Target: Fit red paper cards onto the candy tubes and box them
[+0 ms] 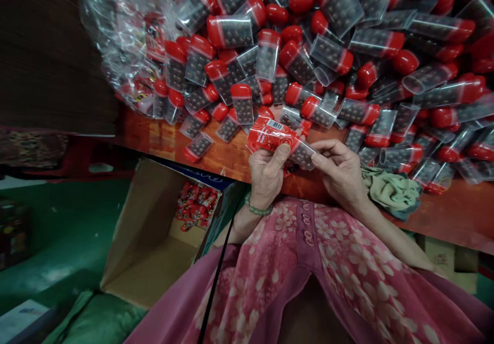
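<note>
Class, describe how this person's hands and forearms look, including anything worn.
The left hand and right hand are ungloved. A green beaded bracelet circles the left wrist; the right shows none. The visible forearms are sleeveless, and a thin black cord crosses the left one.

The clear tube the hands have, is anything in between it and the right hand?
Nothing visible is: the right hand pinches one end of the clear tube directly. The left hand holds the red wrapper at the other end.
</note>
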The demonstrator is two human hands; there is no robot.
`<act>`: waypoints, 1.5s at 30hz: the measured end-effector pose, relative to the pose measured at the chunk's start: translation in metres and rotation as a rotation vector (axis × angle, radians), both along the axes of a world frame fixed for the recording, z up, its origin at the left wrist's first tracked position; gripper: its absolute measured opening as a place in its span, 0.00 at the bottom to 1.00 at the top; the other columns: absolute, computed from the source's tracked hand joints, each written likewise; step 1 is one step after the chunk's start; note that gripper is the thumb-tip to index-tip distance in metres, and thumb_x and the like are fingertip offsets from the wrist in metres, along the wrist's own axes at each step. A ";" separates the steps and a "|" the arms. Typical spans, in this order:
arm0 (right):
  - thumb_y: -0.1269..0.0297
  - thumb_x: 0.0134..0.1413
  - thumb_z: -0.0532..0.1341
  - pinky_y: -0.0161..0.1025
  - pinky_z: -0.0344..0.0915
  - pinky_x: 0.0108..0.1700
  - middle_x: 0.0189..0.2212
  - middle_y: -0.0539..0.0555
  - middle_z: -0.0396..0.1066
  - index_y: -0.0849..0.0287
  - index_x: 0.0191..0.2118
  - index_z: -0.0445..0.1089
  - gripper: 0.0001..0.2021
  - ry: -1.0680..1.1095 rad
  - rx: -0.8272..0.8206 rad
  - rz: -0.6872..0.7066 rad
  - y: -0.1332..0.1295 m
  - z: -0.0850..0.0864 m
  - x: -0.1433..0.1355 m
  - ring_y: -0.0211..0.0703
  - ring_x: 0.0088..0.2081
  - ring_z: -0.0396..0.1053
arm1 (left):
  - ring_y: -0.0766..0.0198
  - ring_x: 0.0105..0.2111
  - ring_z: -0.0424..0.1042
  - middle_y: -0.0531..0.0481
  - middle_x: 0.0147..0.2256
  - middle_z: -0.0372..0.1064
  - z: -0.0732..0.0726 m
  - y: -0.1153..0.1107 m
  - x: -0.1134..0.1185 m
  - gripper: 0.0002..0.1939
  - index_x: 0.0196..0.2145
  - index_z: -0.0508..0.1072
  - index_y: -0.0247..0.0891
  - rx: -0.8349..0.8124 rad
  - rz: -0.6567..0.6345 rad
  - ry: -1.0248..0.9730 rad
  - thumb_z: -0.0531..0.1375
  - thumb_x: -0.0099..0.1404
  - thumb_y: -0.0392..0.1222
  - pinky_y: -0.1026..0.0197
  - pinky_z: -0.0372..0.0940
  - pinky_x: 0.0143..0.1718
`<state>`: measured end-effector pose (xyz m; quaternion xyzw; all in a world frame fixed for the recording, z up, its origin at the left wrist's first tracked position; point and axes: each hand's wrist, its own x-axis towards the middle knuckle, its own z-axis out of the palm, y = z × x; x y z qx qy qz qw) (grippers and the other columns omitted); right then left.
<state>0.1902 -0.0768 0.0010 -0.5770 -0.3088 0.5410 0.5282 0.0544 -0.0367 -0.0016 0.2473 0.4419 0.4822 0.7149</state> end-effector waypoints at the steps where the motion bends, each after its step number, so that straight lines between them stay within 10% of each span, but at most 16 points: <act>1: 0.50 0.47 0.74 0.39 0.77 0.37 0.29 0.47 0.77 0.54 0.38 0.76 0.17 0.073 -0.056 0.007 0.001 -0.001 0.000 0.37 0.28 0.74 | 0.53 0.48 0.81 0.47 0.38 0.83 0.000 0.001 -0.001 0.18 0.32 0.82 0.40 0.002 -0.019 -0.012 0.73 0.55 0.58 0.53 0.75 0.53; 17: 0.51 0.54 0.70 0.38 0.78 0.39 0.33 0.51 0.78 0.54 0.37 0.76 0.13 -0.346 0.166 -0.120 0.003 0.001 -0.016 0.40 0.36 0.77 | 0.50 0.52 0.80 0.49 0.37 0.83 -0.004 0.007 0.003 0.23 0.35 0.80 0.41 -0.073 -0.111 -0.037 0.74 0.51 0.61 0.50 0.75 0.53; 24: 0.43 0.51 0.71 0.42 0.79 0.45 0.38 0.51 0.79 0.53 0.40 0.74 0.20 -0.202 0.071 -0.049 0.008 -0.003 -0.016 0.42 0.38 0.78 | 0.50 0.55 0.78 0.47 0.42 0.83 -0.002 0.010 -0.001 0.26 0.36 0.80 0.41 -0.041 -0.139 0.050 0.69 0.55 0.68 0.50 0.75 0.53; 30: 0.60 0.57 0.70 0.38 0.77 0.45 0.40 0.51 0.80 0.53 0.47 0.78 0.12 -0.288 0.293 0.098 0.009 -0.005 -0.012 0.40 0.41 0.78 | 0.51 0.54 0.78 0.49 0.40 0.83 -0.002 0.018 -0.003 0.23 0.36 0.81 0.40 -0.017 -0.090 -0.111 0.69 0.58 0.64 0.51 0.74 0.55; 38: 0.65 0.54 0.73 0.30 0.77 0.44 0.45 0.46 0.80 0.47 0.48 0.76 0.15 -0.081 0.309 -0.032 0.010 -0.006 -0.018 0.33 0.41 0.79 | 0.53 0.43 0.82 0.46 0.36 0.81 -0.016 0.001 -0.005 0.21 0.35 0.79 0.36 0.081 -0.202 -0.054 0.72 0.58 0.59 0.54 0.75 0.50; 45: 0.54 0.54 0.72 0.39 0.78 0.42 0.40 0.51 0.77 0.51 0.44 0.78 0.13 -0.150 0.255 0.016 0.012 -0.014 -0.016 0.40 0.40 0.77 | 0.50 0.58 0.75 0.45 0.49 0.80 -0.003 0.008 -0.005 0.26 0.46 0.77 0.41 0.018 -0.122 -0.131 0.66 0.62 0.65 0.49 0.71 0.59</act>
